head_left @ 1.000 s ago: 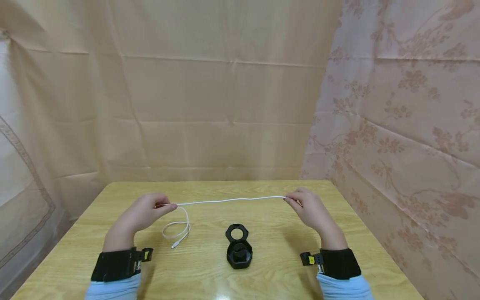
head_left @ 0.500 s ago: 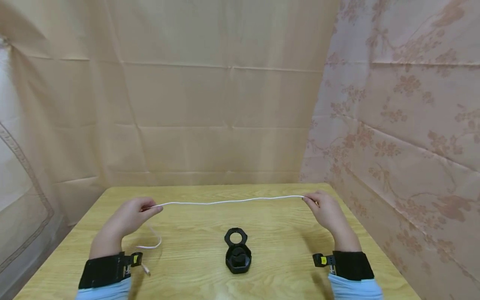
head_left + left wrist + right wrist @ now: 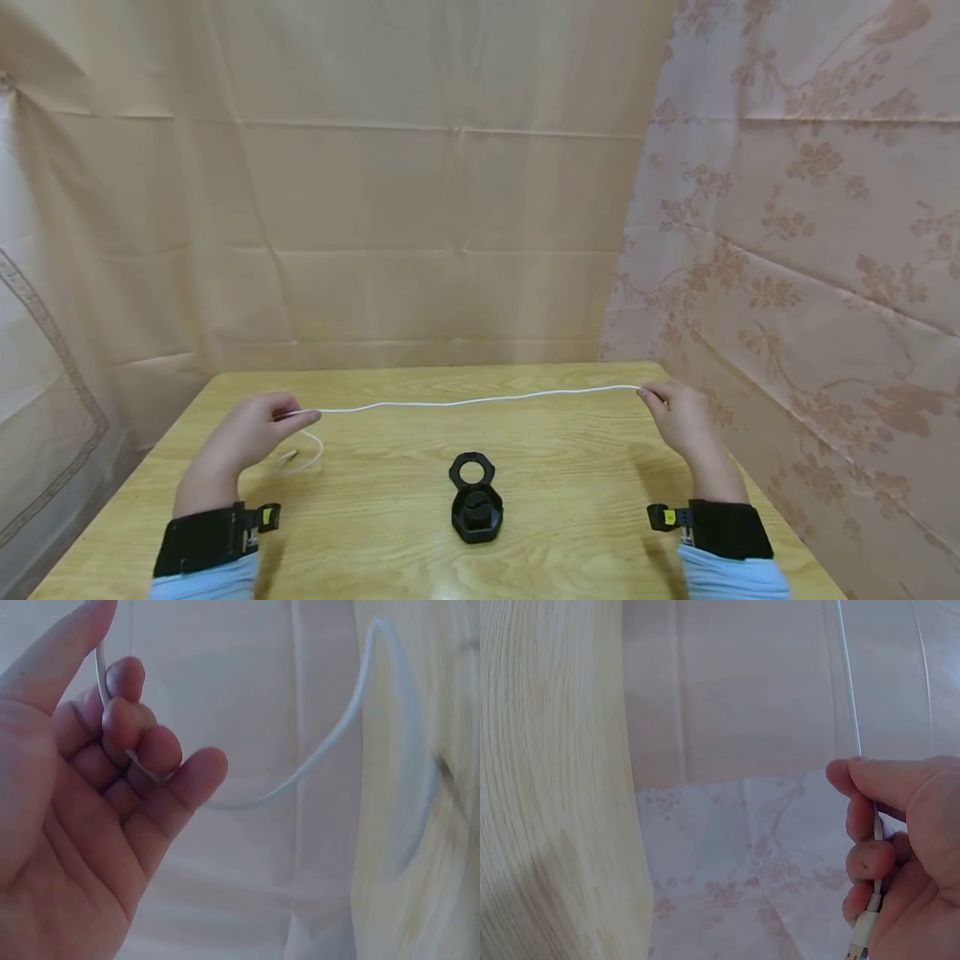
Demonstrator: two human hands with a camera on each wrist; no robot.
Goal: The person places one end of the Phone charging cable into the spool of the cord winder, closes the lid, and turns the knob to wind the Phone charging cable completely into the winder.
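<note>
A white USB cable (image 3: 465, 402) stretches nearly straight across the space between both hands, over the table. At the left, my left hand (image 3: 251, 425) pinches it. In the left wrist view the cable runs between the curled fingers (image 3: 142, 727), and its slack hangs below in a blurred loop (image 3: 337, 735) over the table. My right hand (image 3: 682, 417) pinches it near the other end, thumb against forefinger. The right wrist view shows the USB plug (image 3: 864, 930) hanging out below those fingers. Between and nearer than the hands stands a small black octagonal case (image 3: 477, 521), its ring-shaped lid (image 3: 472, 471) flipped back.
The wooden table (image 3: 555, 483) reaches back to a beige curtain (image 3: 450, 208). A flower-patterned cloth (image 3: 810, 250) hangs along the right side. Black straps with small cameras are worn on both wrists.
My hands have moved apart, the right one further right and the left one further left, so the straight stretch of cable is longer. The slack loop at the left has got shorter.
</note>
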